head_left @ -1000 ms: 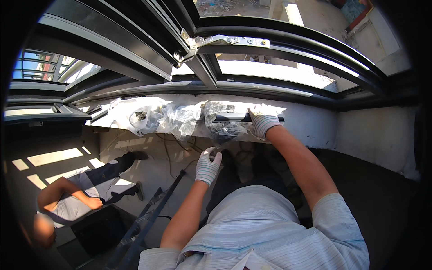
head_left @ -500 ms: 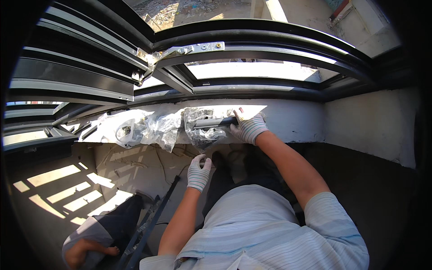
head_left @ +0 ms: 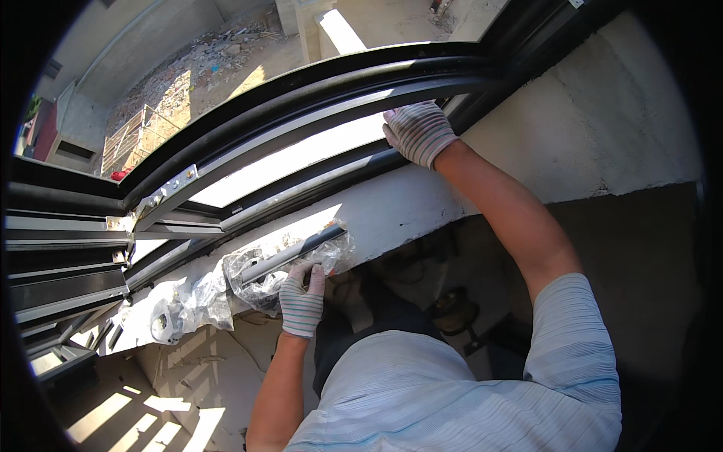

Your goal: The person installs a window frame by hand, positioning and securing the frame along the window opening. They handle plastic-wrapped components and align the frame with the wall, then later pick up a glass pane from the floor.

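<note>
The black window frame (head_left: 453, 59) stands in the wall opening, with a silver hinge (head_left: 169, 186) fixed to it toward the left. That much looks done. The thin strip (head_left: 262, 267), pale along one part and dark along the other, lies loose on a clear plastic bag (head_left: 340, 255) on the white ledge (head_left: 395, 202), fixed to nothing that shows. More crumpled plastic (head_left: 167, 307) lies along the ledge to its left. On that evidence the work seems part-way, with the strip and the bagged pieces unfitted; what order they belong in does not show.

The left hand (head_left: 303, 301), in a striped glove, is just beside the strip's lower edge, thumb and fingers apart; whether they touch the plastic is unclear. The right hand (head_left: 420, 134), gloved too, is at the lower right of the frame with its fingers bent. Whether it grips, presses or merely rests there cannot be made out, as its fingertips are partly lost against the glare.

The bags' contents are blurred by folds and reflections, the frame's left end is cut off, and the floor below sits in deep shadow.
</note>
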Tool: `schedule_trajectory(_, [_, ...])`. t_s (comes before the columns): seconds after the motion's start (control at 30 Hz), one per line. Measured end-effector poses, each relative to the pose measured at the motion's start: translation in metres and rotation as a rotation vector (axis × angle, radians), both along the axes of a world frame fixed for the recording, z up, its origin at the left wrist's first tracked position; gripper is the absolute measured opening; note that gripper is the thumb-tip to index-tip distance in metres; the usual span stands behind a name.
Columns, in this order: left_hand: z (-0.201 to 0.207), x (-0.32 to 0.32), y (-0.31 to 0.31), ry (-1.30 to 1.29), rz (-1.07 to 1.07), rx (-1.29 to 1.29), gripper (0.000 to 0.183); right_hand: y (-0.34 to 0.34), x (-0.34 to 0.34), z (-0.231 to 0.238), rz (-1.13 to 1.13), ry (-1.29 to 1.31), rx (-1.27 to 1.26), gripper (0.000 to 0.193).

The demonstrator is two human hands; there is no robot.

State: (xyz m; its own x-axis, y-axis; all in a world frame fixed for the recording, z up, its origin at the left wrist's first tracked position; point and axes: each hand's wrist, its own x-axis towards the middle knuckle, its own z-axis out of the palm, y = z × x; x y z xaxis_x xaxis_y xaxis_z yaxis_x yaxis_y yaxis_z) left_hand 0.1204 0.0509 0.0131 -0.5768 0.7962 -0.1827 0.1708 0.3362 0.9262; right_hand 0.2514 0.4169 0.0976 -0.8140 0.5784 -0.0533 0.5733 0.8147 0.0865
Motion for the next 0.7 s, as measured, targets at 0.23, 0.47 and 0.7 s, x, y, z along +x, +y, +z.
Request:
schedule_trajectory(0.23, [0.006,0.021,0.074,-0.129,-0.138,0.034,0.022,0.090,0.031,-0.031,-0.066,-0.473,0.481,0.042])
schedule_trajectory(0.47, [-0.004,0.036,0.134,-0.184,-0.215,0.188,0.020,0.109,0.050,-0.053,-0.063,-0.154,0.553,0.039])
schedule_trajectory(0.7, [0.002,0.056,0.215,-0.292,-0.285,0.222,0.022,0.114,0.042,-0.051,-0.158,-0.254,0.227,0.037])
